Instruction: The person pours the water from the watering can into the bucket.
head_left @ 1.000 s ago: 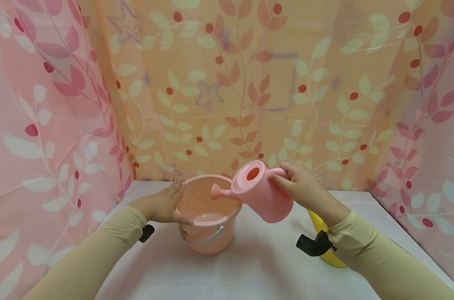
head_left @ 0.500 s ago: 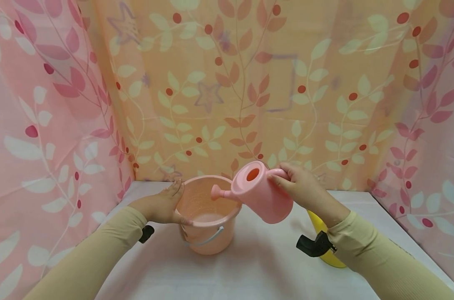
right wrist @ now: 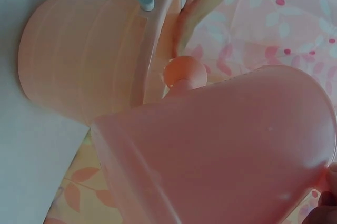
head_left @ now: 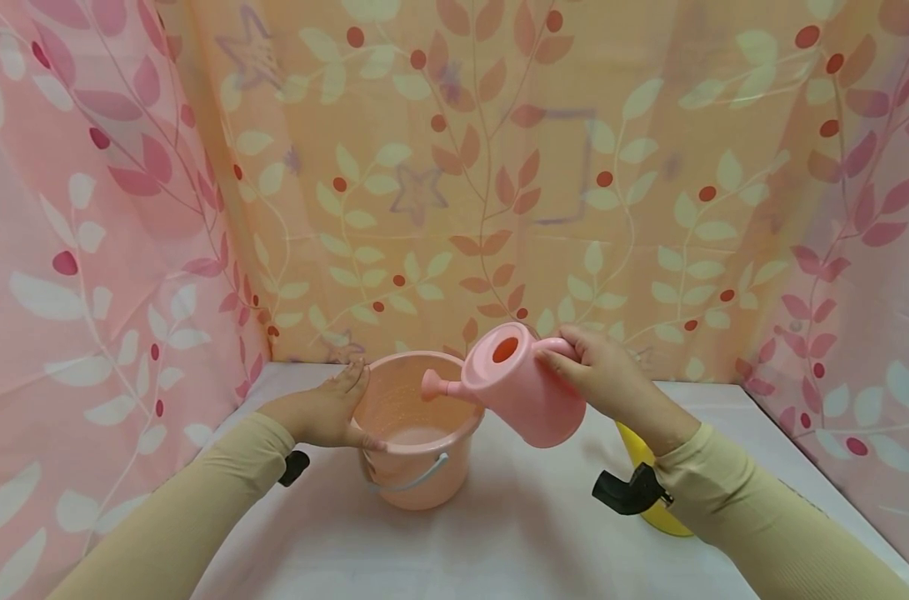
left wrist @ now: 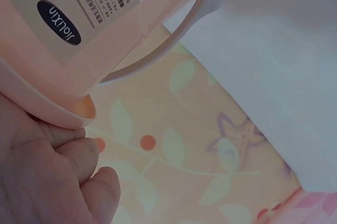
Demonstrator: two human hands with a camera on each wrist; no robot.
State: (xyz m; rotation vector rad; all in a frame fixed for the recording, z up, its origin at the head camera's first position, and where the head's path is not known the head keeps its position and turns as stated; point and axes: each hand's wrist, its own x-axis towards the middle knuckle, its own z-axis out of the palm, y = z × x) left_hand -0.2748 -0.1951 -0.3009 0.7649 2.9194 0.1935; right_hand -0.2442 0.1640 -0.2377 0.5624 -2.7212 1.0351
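A peach bucket (head_left: 420, 479) stands upright on the white tabletop. My left hand (head_left: 322, 407) rests on its left rim, thumb stretched along the front and the other fingers extended at the far side. My right hand (head_left: 604, 371) grips the handle of a pink watering can (head_left: 532, 396), held up to the right of the bucket. The can is tilted left, so its rose (head_left: 432, 385) points down inside the bucket opening. Fine specks show below the rose, and the bucket's bottom looks pale and shiny. In the right wrist view the watering can's body (right wrist: 226, 150) hides part of the bucket's rim (right wrist: 150, 50).
A yellow object (head_left: 667, 521) stands at the right, mostly behind the right forearm and its black wrist mount (head_left: 630, 490). The bucket's grey handle (head_left: 417, 477) hangs down at its front. Leaf-patterned cloth (head_left: 454, 208) encloses the table at the back and both sides.
Both hands, the bucket and the tilted watering can stay nearly in place. The bright reflection at the bottom of the bucket has become broader and more even.
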